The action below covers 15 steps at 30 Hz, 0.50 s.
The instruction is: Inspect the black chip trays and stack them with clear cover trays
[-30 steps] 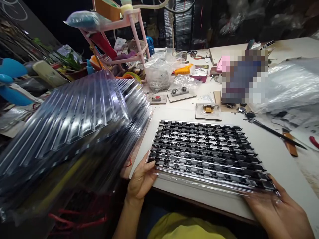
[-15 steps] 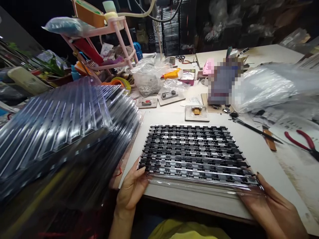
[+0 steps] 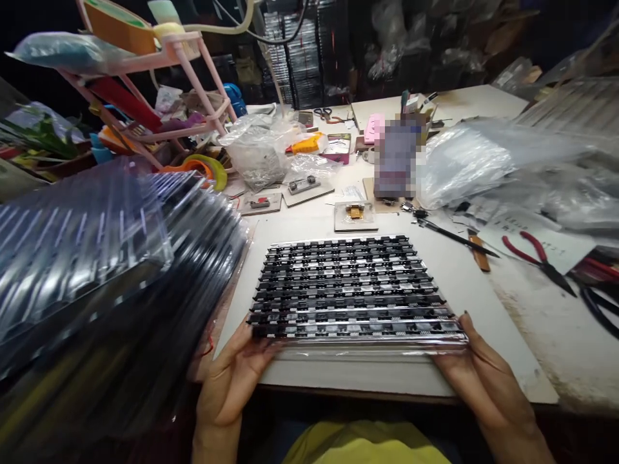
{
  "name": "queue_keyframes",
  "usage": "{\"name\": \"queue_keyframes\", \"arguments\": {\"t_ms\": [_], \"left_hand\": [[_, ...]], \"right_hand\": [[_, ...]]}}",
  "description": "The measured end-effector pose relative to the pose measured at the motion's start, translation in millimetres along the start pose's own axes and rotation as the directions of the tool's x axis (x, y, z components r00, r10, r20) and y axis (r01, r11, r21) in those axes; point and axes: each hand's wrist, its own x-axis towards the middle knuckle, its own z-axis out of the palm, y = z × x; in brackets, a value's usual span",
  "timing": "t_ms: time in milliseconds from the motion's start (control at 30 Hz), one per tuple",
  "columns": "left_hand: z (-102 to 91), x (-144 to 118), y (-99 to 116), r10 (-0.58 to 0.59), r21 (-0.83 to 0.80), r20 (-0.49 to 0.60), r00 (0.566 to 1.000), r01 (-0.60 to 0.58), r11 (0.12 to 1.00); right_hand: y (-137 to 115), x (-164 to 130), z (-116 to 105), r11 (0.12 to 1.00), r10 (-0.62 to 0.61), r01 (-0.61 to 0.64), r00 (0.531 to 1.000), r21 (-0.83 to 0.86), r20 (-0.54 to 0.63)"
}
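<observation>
Between my two hands is a clear plastic tray (image 3: 367, 352) filled with rows of small black connector-like parts (image 3: 343, 283). My left hand (image 3: 236, 370) grips its near left corner, the fingers running underneath. At the near right corner my right hand (image 3: 483, 374) holds the tray the same way, thumb at the side edge. The tray is over a white board (image 3: 294, 374) on the table; I cannot tell whether its far edge touches the board. Just beyond it is a small plate with a gold-coloured piece (image 3: 355, 212).
A pile of clear ribbed trays (image 3: 116, 258) stands at the left. Behind it is a pink rack (image 3: 193, 64). Red-handled pliers (image 3: 536, 254), a black pointed tool (image 3: 454, 237) and plastic bags (image 3: 469, 161) lie on the right. Two small fixtures (image 3: 304, 185) sit farther back.
The view has swung to the right, so the scene appears farther left. The tray looks more level from left to right, and both hands still hold its corners.
</observation>
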Motion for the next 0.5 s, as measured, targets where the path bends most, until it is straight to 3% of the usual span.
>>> {"name": "queue_keyframes", "arguments": {"t_ms": [167,300,500], "left_hand": [[2.8,-3.7,-9.3,0.175,-0.136,0.079,0.981,-0.164,0.977],[1.5,-2.5,-8.7,0.122,-0.098,0.122,0.985,-0.110,0.989],[-2.3,1.8,-5.3,0.086,-0.096,0.048,0.995,-0.081,0.992]], "right_hand": [[1.9,-0.6,0.8,1.000,-0.018,0.020,0.981,-0.009,0.192],[1.0,-0.6,0.4,0.999,-0.031,0.035,0.966,-0.011,0.256],[-0.4,-4.0,-6.9,0.998,-0.057,0.063,0.953,-0.012,0.299]]}}
